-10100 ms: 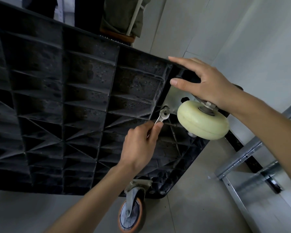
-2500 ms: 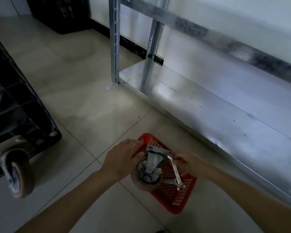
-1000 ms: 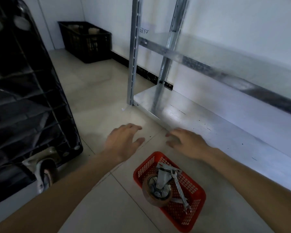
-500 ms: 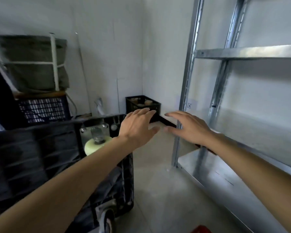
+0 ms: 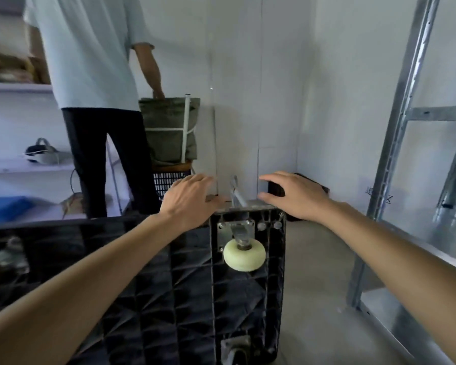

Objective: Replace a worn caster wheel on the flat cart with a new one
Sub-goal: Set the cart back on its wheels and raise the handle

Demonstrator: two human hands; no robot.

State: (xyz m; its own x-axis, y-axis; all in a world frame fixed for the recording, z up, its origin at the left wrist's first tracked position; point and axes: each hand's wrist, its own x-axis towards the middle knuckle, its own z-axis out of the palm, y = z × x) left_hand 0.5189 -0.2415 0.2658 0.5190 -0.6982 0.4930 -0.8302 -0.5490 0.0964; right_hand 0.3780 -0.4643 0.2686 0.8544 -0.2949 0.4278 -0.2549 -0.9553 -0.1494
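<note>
The black flat cart (image 5: 184, 299) stands tipped on its side, ribbed underside facing me. A cream caster wheel (image 5: 244, 255) on a metal plate is bolted near its top corner. Another caster (image 5: 234, 349) shows at the bottom edge, dark and blurred. My left hand (image 5: 188, 200) reaches over the cart's top edge with fingers straight, holding nothing. My right hand (image 5: 295, 196) hovers with fingers spread just right of the top corner, also holding nothing. The cart's metal handle (image 5: 236, 192) pokes up between my hands.
A person in a pale shirt and dark trousers (image 5: 98, 106) stands behind the cart, one hand on a green bag (image 5: 171, 130). A metal shelf rack (image 5: 406, 180) lines the right wall. White shelves (image 5: 16, 164) stand at the left. A dark crate (image 5: 295, 191) sits in the corner.
My view has swung from the red basket on the floor up to the cart. Both hands, having let go of the old caster and wrench, now reach for the cart's top edge.
</note>
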